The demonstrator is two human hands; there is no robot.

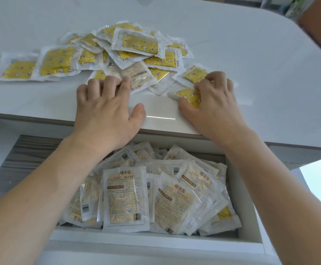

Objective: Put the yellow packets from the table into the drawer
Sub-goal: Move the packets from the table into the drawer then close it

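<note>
1. Right hand (pixel 211 100): we record it at the near right end of the pile, knuckles up, fingers curled down and pinching a yellow packet (pixel 189 96) against the table (pixel 251 54). The packet's yellow face shows between thumb and fingertips; the rest lies under the palm.

2. Left hand (pixel 106 108): we note it palm down on the table, fingers spread and nearly straight, thumb splayed toward the table's near edge. Its fingertips rest on the near edge of the pile, touching a pale packet (pixel 136 77) that lies printed side up. It grips nothing.

3. Pile of yellow packets (pixel 136 44): we find it on the white table just beyond both hands, a loose overlapping heap in clear wrappers, most with the yellow patterned face up. It runs from behind the left hand across to the right hand.

4. Outlying packets: two packets (pixel 18 67) lie flat side by side at the far left of the table, well apart from either hand.

5. Drawer (pixel 247 217): we log it pulled open below the table's near edge, beneath both forearms. Stored packets (pixel 125 199) fill its right and middle part, most with the pale printed back up and overlapping; one at the right shows a yellow corner (pixel 224 213). The drawer's left portion shows bare grey wood-grain floor (pixel 27 155).
</note>
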